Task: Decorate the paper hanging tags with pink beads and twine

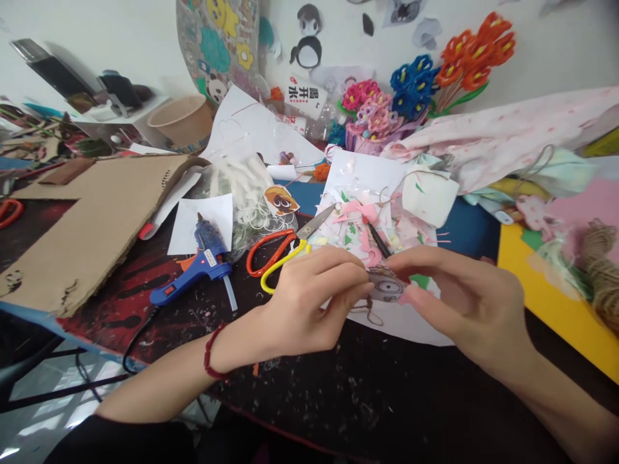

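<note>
Between my two hands is a small paper cutout (387, 287) with a drawn round eye on it. My left hand (316, 299), with a dark red bracelet at the wrist, pinches its left edge. At the opposite edge, my right hand (464, 303) grips it between thumb and fingers. A thin brown string (370, 316) hangs just below the cutout. Beyond my left hand lie scissors (283, 251) with one red and one yellow handle. Paper scraps (360, 225) in pink, green and white are heaped behind the cutout, with a dark pen (378, 240) among them.
A blue glue gun (193, 274) rests left of the scissors, its cord running off the front edge. Cut cardboard (97, 212) covers the table's left side. Yellow paper (546, 283) and twine (599, 264) lie at right. Pipe-cleaner flowers (372, 106) stand against the wall.
</note>
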The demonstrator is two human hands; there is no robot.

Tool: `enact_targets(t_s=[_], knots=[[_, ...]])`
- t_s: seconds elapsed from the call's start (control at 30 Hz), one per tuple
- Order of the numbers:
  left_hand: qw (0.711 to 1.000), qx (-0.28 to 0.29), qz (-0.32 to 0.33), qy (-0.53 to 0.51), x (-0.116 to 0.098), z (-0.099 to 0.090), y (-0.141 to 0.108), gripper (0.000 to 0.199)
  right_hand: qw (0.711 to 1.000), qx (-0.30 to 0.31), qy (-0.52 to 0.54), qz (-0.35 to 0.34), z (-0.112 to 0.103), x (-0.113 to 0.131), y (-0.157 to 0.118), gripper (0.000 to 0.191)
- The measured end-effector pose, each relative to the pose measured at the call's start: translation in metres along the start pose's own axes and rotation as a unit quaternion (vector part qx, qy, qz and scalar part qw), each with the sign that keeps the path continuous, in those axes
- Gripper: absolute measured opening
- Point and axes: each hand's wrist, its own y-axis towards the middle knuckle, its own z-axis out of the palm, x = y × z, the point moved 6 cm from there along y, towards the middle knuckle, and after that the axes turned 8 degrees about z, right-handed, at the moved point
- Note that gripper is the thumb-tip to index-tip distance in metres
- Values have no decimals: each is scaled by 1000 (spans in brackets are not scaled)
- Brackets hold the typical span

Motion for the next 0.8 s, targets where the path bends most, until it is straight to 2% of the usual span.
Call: enact_targets(t_s=[0.13,0.3,0.63,0.8], knots=[[999,23,20,21,1,1,0,10,999,-3,-34,-31,-6,8,4,13],[997,43,42,39,3,4,-3,15,994,-6,-107,-14,-6,8,5,7],[994,57,70,62,0,5,-3,16,993,-14,-115,-17,-5,9,3,12],[987,81,101,98,-5,4,-2,18,985,-33,-152,-70,-4,16,1,11]])
